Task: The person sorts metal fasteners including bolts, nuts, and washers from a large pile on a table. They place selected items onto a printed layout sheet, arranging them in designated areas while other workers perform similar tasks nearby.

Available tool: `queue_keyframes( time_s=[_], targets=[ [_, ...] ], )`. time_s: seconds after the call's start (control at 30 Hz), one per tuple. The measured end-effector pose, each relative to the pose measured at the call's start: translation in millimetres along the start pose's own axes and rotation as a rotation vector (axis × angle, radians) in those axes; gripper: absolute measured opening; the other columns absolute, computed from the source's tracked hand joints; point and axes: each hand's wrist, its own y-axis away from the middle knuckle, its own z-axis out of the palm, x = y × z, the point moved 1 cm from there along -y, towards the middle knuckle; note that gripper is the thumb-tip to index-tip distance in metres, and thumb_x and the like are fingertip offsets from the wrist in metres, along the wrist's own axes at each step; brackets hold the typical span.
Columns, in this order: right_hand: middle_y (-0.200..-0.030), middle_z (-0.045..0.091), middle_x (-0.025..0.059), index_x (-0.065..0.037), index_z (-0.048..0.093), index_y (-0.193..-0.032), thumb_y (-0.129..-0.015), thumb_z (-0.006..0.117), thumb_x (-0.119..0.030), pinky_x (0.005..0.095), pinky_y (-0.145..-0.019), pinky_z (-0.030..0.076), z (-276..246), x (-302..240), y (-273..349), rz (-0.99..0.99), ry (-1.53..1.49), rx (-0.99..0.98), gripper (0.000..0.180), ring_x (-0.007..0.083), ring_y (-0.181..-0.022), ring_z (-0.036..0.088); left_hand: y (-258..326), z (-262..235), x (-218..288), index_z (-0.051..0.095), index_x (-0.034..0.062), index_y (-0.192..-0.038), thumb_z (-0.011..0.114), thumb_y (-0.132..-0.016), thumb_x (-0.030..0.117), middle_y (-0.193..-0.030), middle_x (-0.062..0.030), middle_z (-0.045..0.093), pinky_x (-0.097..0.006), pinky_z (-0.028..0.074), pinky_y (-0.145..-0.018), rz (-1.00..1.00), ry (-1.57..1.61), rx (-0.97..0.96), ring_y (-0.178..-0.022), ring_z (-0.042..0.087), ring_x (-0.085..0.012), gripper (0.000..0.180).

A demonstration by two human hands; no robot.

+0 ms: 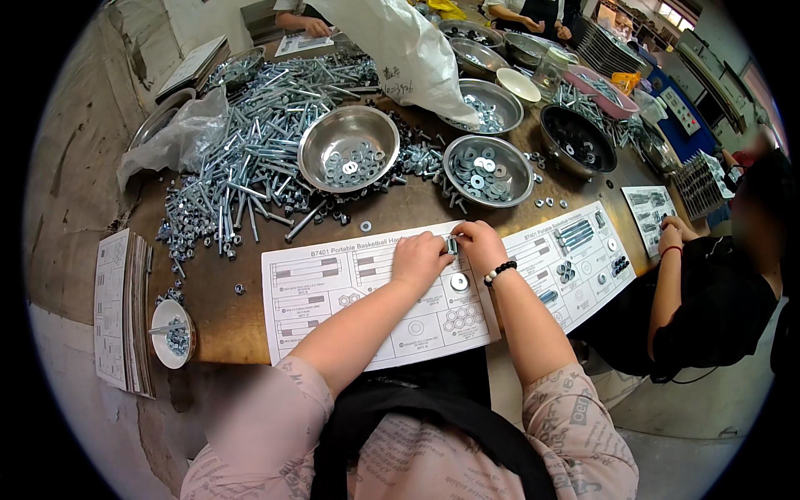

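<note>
Brown workbench [250, 321], washers in steel bowls [348, 148]; both hands' [421, 258] grip pinching small metal part [452, 244].

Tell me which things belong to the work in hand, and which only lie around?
In use:
left hand
right hand
small metal piece between both hands
printed sheet
washer

Lying about:
bolt pile
steel bowl
paper stack
white dish

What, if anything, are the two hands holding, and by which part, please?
Both the left hand and right hand pinch a small silvery metal part between their fingertips; the exact hold cannot be told.
</note>
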Motion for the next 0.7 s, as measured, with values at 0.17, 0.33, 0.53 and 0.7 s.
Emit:
queue_keyframes(
  time_s=[0.17,0.33,0.53,0.7],
  targets=[
    [-0.082,0.057,0.0127,-0.010,0.065,-0.086,-0.078,0.057,-0.014,0.0372,-0.070,0.044,1.2,-3.3,0.5,0.008,0.045,0.028,0.012,0.0307,-0.081,0.055,-2.8,-0.6,5.6,0.062,0.0099,-0.067,0.069,-0.068,0.027,-0.072,-0.0057,0.058,-0.039,0.039,-0.069,-0.002,-0.017,-0.037,-0.071,0.055,-0.0251,0.018],
    [-0.086,0.058,0.0121,-0.006,0.063,-0.094,-0.077,0.060,-0.011,0.0357,-0.070,0.046,-3.5,-5.0,1.0,-0.006,-0.028,0.039,0.018,0.0280,-0.080,0.058,6.0,-8.3,-2.9,0.062,0.0078,-0.088,0.068,-0.072,0.023,-0.085,-0.0091,0.057,-0.038,0.040,-0.075,0.021,0.115,-0.077,-0.085,0.055,-0.0259,0.023],
    [-0.081,0.058,0.0090,-0.005,0.062,-0.093,-0.076,0.062,-0.008,0.0307,-0.067,0.046,-9.5,-29.8,-6.5,-0.096,-0.112,0.076,0.018,0.0230,-0.072,0.057,18.3,-66.4,-75.8,0.059,0.0048,-0.101,0.062,-0.075,0.013,-0.097,-0.0125,0.056,-0.038,0.043,-0.081,-0.097,0.210,0.142,-0.092,0.053,-0.0305,0.027],
    [-0.090,0.061,0.0131,-0.006,0.063,-0.092,-0.078,0.055,-0.012,0.0384,-0.076,0.046,32.4,-60.3,-31.2,-0.302,-0.071,-0.023,0.017,0.0296,-0.085,0.057,10.1,-107.7,-141.2,0.058,0.0054,-0.101,0.059,-0.074,0.009,-0.094,-0.0133,0.056,-0.040,0.043,-0.078,-0.119,-0.118,0.311,-0.091,0.054,-0.0322,0.027]
  ],
)
